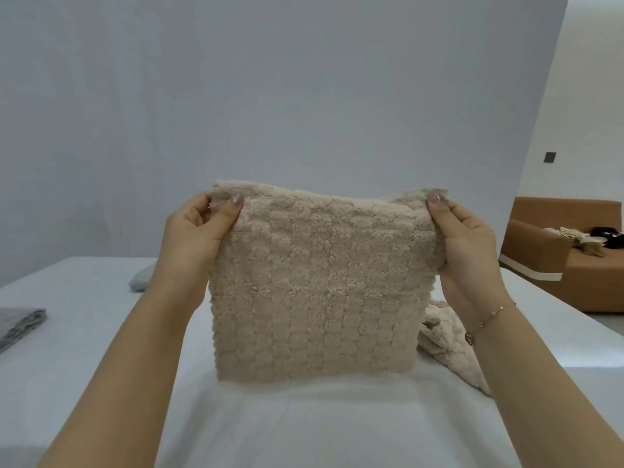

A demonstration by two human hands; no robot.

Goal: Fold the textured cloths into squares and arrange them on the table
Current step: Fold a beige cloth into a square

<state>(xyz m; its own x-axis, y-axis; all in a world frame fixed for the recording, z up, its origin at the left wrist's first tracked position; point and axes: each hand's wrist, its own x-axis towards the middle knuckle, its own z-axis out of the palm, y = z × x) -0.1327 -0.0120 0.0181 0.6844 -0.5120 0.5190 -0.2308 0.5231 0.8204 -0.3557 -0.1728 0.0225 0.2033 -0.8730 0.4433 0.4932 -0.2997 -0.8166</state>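
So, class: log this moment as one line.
left hand pinches beige cloth corner | right hand pinches other corner | cloth hangs above table

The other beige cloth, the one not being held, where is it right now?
In the head view the loose beige cloth lies crumpled on the white table, right of centre, under the right hand and partly behind the held beige cloth.

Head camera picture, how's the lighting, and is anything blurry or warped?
Head view: soft, even light, no glare; faint shadow under the beige cloth on the table; cloth texture fairly sharp, the sofa at the right edge softer; wide-angle lens tilts the backdrop edge.
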